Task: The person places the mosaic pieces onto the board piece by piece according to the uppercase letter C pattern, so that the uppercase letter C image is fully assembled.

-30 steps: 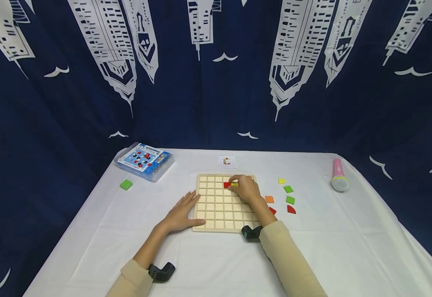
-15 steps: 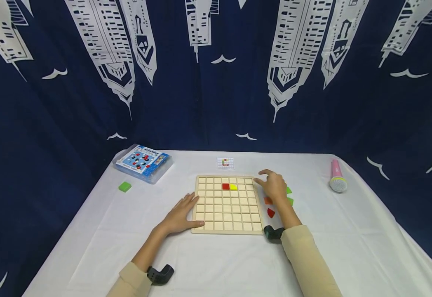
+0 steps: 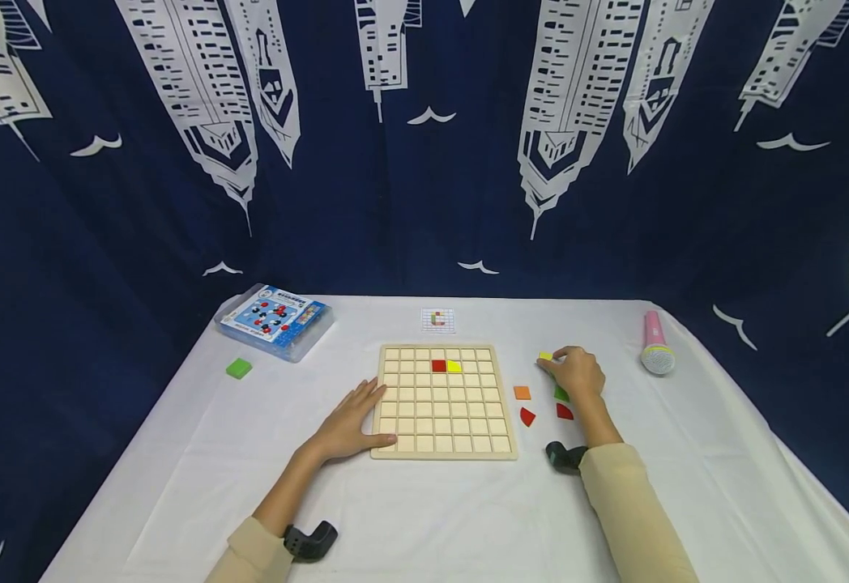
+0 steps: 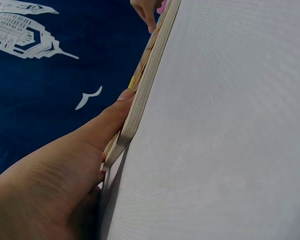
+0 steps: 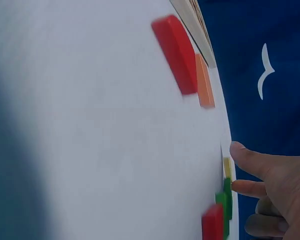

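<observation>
One board (image 3: 434,409) on white tablecloth (image 3: 424,518) — navy backdrop (image 3: 388,194)

Free room between right grip (image 3: 576,375) and board (image 3: 433,409), above low orange tile (image 3: 522,393) and red wedge (image 3: 527,417)

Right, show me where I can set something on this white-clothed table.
Bare: in front of the pale wooden grid board, between the black wrist cameras; and in front of the pink microphone, between the beige right sleeve and table edge. Crowded: right of the board, around the orange square tile, red rounded tiles and right hand.
</observation>
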`<state>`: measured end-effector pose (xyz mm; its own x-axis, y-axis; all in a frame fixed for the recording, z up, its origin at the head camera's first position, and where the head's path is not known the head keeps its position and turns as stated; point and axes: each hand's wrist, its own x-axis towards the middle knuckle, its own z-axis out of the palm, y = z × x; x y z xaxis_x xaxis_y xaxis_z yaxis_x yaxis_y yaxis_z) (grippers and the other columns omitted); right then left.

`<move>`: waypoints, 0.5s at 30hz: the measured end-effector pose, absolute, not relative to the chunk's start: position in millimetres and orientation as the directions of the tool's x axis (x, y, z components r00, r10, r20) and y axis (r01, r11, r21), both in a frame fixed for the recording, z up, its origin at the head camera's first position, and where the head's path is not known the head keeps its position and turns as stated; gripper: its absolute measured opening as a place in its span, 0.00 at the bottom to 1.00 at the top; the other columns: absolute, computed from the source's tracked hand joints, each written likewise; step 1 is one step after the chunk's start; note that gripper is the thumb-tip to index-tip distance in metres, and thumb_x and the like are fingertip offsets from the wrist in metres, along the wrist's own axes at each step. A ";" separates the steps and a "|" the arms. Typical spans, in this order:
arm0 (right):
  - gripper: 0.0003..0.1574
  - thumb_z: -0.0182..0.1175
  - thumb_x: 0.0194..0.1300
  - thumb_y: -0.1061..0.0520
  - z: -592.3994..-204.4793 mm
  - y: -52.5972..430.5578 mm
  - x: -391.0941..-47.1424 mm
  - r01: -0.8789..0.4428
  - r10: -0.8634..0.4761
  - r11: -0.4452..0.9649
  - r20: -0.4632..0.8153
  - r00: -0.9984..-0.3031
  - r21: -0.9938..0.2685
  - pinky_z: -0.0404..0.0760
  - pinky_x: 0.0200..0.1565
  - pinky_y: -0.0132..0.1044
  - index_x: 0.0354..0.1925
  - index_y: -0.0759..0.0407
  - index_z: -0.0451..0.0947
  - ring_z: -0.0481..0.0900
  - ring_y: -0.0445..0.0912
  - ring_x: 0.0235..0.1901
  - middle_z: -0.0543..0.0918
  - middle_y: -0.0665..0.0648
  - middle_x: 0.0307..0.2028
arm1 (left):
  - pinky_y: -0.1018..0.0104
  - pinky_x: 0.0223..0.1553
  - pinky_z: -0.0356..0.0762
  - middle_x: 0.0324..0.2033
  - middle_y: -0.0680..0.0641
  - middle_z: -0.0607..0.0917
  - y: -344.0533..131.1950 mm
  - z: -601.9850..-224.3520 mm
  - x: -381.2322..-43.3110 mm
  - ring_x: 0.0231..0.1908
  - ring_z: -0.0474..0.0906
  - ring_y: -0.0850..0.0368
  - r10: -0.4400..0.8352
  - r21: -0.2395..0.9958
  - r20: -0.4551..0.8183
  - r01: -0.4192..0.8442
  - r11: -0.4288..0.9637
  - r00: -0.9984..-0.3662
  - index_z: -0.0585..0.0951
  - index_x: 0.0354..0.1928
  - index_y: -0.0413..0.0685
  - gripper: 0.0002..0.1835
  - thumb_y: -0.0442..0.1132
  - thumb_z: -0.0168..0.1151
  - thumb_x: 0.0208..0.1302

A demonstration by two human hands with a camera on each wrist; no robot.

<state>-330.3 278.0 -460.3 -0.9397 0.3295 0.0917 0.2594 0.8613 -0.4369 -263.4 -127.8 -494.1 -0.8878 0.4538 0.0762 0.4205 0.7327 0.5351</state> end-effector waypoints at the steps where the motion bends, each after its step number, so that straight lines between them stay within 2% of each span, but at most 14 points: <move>1: 0.31 0.65 0.55 0.42 -460.7 276.4 -331.8 0.253 0.322 0.862 0.088 -0.943 -0.439 0.70 0.22 0.38 0.48 0.64 0.78 0.71 0.50 0.24 0.79 0.69 0.45 | 0.55 0.68 0.40 0.70 0.45 0.50 -127.8 -494.4 -263.7 0.70 0.39 0.50 0.454 0.536 0.079 0.422 0.731 -0.887 0.56 0.70 0.46 0.53 0.67 0.62 0.48; 5: 0.29 0.66 0.55 0.45 -463.3 272.1 -336.5 0.193 0.266 0.872 0.105 -0.958 -0.450 0.74 0.26 0.42 0.49 0.62 0.78 0.74 0.53 0.30 0.78 0.70 0.47 | 0.55 0.68 0.40 0.70 0.45 0.50 -127.7 -495.6 -264.3 0.70 0.40 0.50 0.457 0.536 0.088 0.428 0.728 -0.885 0.56 0.70 0.46 0.53 0.68 0.62 0.48; 11: 0.19 0.65 0.57 0.52 -464.8 270.6 -339.2 0.070 0.155 0.891 0.158 -0.975 -0.448 0.77 0.34 0.48 0.48 0.57 0.81 0.78 0.58 0.40 0.80 0.67 0.43 | 0.55 0.68 0.40 0.70 0.45 0.50 -127.7 -494.7 -263.5 0.70 0.40 0.50 0.454 0.543 0.085 0.423 0.725 -0.887 0.56 0.70 0.46 0.53 0.68 0.62 0.48; 15: 0.21 0.65 0.58 0.53 -464.9 270.5 -341.8 0.044 0.122 0.891 0.144 -0.982 -0.452 0.77 0.38 0.50 0.50 0.56 0.80 0.77 0.58 0.42 0.80 0.68 0.44 | 0.54 0.68 0.41 0.70 0.45 0.50 -128.5 -493.6 -263.3 0.70 0.40 0.50 0.451 0.544 0.081 0.419 0.727 -0.889 0.56 0.70 0.46 0.53 0.67 0.62 0.48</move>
<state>-341.8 270.5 -464.9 -0.9821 0.1220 0.1439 0.0445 0.8911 -0.4517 -263.3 -128.5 -493.6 -0.8889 0.4507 0.0813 0.4186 0.7274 0.5438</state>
